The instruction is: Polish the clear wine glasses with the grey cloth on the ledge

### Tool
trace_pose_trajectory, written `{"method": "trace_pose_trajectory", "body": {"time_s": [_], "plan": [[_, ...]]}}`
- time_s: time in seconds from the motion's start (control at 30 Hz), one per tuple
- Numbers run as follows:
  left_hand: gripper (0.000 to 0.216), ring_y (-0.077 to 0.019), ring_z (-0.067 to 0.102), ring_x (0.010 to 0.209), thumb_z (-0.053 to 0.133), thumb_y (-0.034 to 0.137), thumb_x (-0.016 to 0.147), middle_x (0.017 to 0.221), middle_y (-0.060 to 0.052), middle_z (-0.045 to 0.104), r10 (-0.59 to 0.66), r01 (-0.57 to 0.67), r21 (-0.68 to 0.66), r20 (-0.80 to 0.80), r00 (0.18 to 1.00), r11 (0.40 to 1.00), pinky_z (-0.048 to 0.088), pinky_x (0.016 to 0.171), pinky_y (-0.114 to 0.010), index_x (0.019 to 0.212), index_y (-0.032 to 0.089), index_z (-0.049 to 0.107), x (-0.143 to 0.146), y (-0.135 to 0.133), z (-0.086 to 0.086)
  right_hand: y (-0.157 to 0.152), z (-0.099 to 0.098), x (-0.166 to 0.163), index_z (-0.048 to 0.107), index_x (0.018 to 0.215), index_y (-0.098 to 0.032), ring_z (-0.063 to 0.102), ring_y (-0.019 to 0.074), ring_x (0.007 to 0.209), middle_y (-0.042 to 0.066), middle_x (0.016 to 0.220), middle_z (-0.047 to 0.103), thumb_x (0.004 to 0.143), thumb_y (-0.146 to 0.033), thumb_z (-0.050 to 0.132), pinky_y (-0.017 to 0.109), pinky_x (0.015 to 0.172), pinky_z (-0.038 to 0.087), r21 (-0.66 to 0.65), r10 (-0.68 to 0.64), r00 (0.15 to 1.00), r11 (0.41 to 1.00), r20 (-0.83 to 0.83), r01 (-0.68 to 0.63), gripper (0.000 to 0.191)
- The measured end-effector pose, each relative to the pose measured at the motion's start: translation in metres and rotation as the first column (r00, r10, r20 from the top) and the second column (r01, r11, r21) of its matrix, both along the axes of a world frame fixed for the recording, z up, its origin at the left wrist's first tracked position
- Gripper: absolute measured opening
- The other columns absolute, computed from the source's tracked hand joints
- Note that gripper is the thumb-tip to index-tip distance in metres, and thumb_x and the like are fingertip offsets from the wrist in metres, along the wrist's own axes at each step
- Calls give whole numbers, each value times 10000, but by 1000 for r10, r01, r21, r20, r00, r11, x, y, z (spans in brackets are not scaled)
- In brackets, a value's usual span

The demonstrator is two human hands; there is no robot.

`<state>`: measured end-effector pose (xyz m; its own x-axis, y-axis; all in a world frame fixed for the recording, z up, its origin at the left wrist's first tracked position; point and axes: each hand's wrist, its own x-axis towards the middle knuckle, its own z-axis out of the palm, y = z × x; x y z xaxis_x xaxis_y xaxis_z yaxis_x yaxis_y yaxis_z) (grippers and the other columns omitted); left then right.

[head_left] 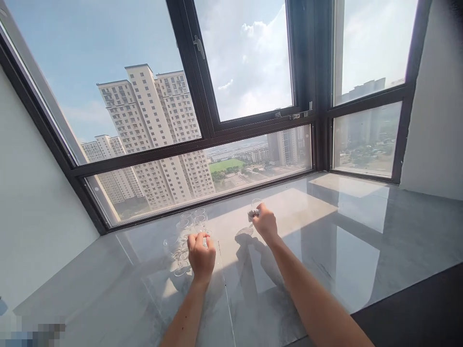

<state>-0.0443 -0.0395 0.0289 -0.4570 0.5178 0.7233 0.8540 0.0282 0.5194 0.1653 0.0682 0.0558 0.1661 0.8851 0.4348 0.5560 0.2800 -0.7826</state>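
On the left of the sill, several clear stemmed glasses (181,267) stand close together. My left hand (201,255) is at the right side of this group, its fingers curled round a clear glass (205,242) that it mostly hides. Farther right, my right hand (265,222) is closed on another clear stemmed glass (257,201), whose rim shows above the fingers. A small whitish patch (251,215) appears at the fingertips; I cannot tell whether it is cloth or glare. This glass casts a shadow on the sill below it.
The glossy grey tiled sill (282,270) runs beneath dark-framed windows (260,123), with a tile joint between my hands. White walls close in at left (43,183) and right (437,111). The sill's front edge (405,291) drops off at lower right.
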Motion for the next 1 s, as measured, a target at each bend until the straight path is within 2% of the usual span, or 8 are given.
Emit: {"method": "trace_pose_trajectory", "body": {"time_s": [0.23, 0.37, 0.63, 0.73, 0.87, 0.93, 1.0], "plan": [[145, -174, 576, 808, 503, 155, 851, 883, -33, 568, -83, 85, 15, -120, 989, 996, 424, 656, -267, 839, 198, 641, 3, -4, 0, -1, 4, 1, 589, 1009, -189, 507, 149, 657, 7, 721, 573, 774, -105, 541, 232, 586, 297, -47, -33, 999, 998, 32, 34, 255], [141, -187, 576, 855, 507, 164, 852, 879, -39, 569, -116, 125, 57, -152, 982, 990, 450, 706, -276, 864, 199, 642, 4, -6, 1, -2, 6, 3, 596, 1042, -194, 506, 151, 649, 12, 723, 568, 791, -115, 536, 239, 583, 289, -65, -41, 998, 997, 53, 44, 270], [104, -214, 552, 963, 499, 146, 823, 968, -62, 514, -125, 116, 123, 64, 990, 986, 472, 828, -345, 843, 205, 582, 2, 3, -6, 7, 5, 8, 601, 1072, -179, 459, 145, 599, 23, 724, 550, 809, -143, 536, 256, 552, 251, -61, -86, 990, 994, 112, 93, 273], [98, -189, 536, 875, 526, 137, 792, 954, -46, 504, -87, 66, 132, 156, 984, 989, 464, 806, -343, 850, 213, 507, 0, 4, -7, 12, 4, 7, 594, 1123, -177, 482, 151, 633, 31, 753, 571, 806, -141, 540, 253, 559, 265, -45, -80, 991, 995, 106, 85, 323], [178, -130, 508, 675, 533, 174, 803, 961, -19, 494, -44, 26, 65, 297, 954, 998, 452, 723, -331, 942, 223, 432, 3, 3, -5, 13, 5, 7, 587, 1199, -190, 536, 162, 690, 48, 826, 625, 791, -124, 543, 251, 577, 294, -63, -63, 993, 996, 99, 70, 416], [173, -129, 510, 665, 523, 199, 818, 965, -18, 497, -38, 23, 56, 292, 956, 998, 451, 705, -327, 954, 227, 420, 4, 1, -2, 12, 5, 8, 581, 1241, -194, 566, 174, 731, 59, 872, 651, 790, -127, 541, 254, 588, 311, -71, -60, 993, 995, 102, 68, 458], [157, -162, 542, 767, 518, 221, 824, 980, -31, 497, -41, 21, 114, 184, 982, 993, 457, 722, -329, 948, 228, 423, 3, -3, 4, 12, 5, 8, 568, 1289, -189, 594, 191, 784, 75, 920, 672, 789, -131, 537, 260, 606, 331, -71, -63, 992, 995, 113, 71, 505]]}}
